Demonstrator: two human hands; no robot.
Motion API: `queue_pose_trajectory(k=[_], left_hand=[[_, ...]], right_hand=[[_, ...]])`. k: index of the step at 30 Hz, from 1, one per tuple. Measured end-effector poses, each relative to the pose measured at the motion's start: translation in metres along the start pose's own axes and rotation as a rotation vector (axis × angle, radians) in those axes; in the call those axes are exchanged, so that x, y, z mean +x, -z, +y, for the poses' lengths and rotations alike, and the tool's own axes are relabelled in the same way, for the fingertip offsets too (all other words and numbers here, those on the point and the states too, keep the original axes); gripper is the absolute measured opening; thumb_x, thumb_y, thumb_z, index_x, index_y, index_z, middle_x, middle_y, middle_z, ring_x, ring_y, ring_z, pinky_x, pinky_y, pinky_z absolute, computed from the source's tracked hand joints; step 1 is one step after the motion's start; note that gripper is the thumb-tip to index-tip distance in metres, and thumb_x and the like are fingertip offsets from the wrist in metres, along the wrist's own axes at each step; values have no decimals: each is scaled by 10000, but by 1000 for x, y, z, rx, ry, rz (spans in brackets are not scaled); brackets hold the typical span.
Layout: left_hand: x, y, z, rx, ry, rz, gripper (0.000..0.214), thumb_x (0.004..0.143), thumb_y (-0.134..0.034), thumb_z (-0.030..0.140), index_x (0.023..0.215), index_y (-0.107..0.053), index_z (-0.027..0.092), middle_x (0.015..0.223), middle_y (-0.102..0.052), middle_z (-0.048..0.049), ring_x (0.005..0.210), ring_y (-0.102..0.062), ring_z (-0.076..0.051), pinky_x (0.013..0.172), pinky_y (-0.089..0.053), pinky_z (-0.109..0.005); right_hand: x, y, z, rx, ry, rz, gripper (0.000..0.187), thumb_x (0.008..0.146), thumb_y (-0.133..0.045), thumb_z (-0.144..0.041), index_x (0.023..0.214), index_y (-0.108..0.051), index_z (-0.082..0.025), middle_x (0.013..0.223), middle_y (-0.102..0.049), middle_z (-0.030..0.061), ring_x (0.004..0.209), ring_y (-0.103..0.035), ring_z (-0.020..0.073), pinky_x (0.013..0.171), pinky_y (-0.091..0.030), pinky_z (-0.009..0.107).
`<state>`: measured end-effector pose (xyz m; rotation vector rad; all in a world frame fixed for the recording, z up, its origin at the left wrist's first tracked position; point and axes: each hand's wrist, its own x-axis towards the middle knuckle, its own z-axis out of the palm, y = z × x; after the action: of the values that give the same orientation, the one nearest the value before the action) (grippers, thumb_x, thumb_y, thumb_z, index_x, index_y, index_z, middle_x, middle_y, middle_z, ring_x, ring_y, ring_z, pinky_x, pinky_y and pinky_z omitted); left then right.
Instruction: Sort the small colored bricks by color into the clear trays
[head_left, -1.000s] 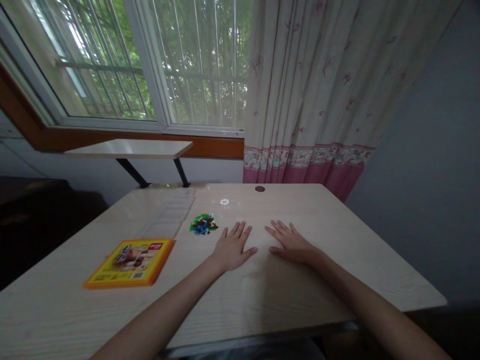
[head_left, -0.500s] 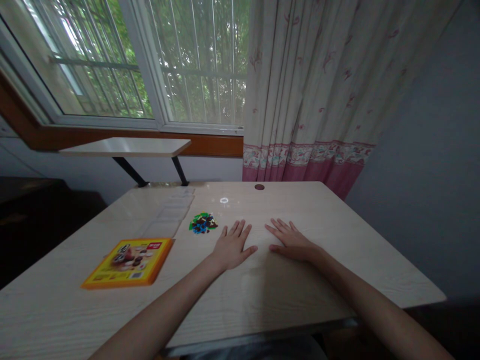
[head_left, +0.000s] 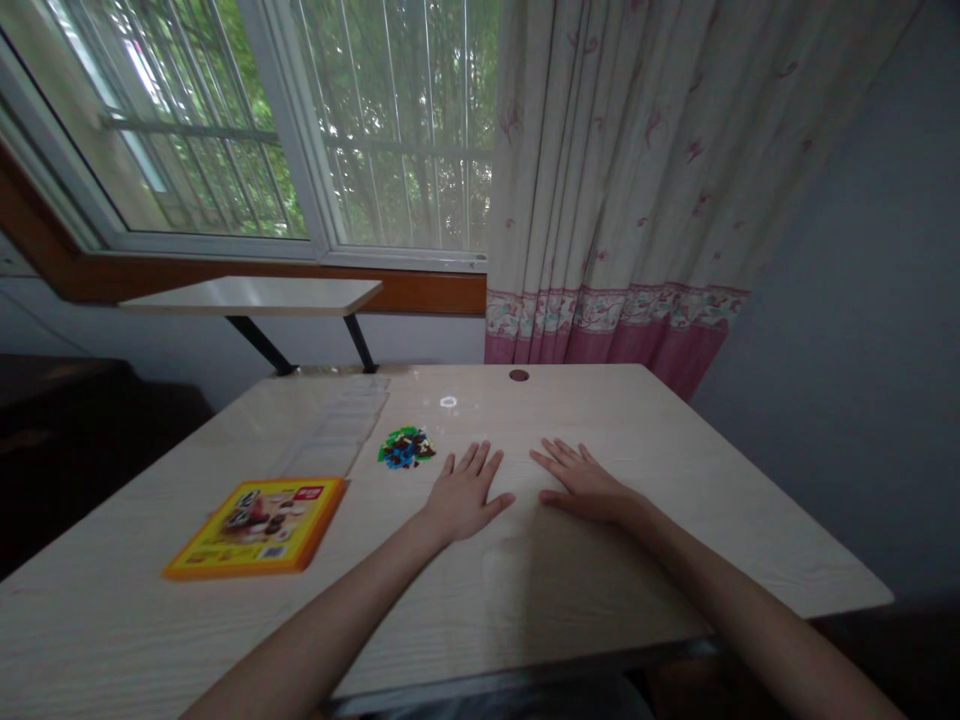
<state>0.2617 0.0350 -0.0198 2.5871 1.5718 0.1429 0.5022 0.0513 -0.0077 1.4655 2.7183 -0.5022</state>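
Note:
My left hand lies palm down on the pale wooden table, fingers spread, holding nothing. To its right, my right hand rests flat in the same way, also without anything in it. A gap of bare tabletop separates the two thumbs. Just beyond and left of my left hand is a small pile of tiny pieces in blue, green, dark brown and cream; their kind is too small to make out. Farther left lies a flat yellow-orange box with pictures of round dark and white pieces on its lid.
A clear plastic divided tray lies behind the box. A raised white shelf on black legs stands at the back left. Near the far edge is a round brown cable-hole cover. A curtain hangs behind the table.

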Motion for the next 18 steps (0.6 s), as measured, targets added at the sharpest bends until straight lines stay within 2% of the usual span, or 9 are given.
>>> queue_pose_trajectory(k=[18], left_hand=[[0, -2, -1, 2, -2, 6, 749, 793, -162, 667, 1382, -204, 206, 1448, -150, -118, 1324, -130, -298, 1019, -154, -544]], right_hand=[[-1, 1, 0, 5, 9, 1, 748, 780, -261, -688, 1394, -136, -278, 1466, -50, 88, 1337, -33, 270, 1046, -20, 511]])
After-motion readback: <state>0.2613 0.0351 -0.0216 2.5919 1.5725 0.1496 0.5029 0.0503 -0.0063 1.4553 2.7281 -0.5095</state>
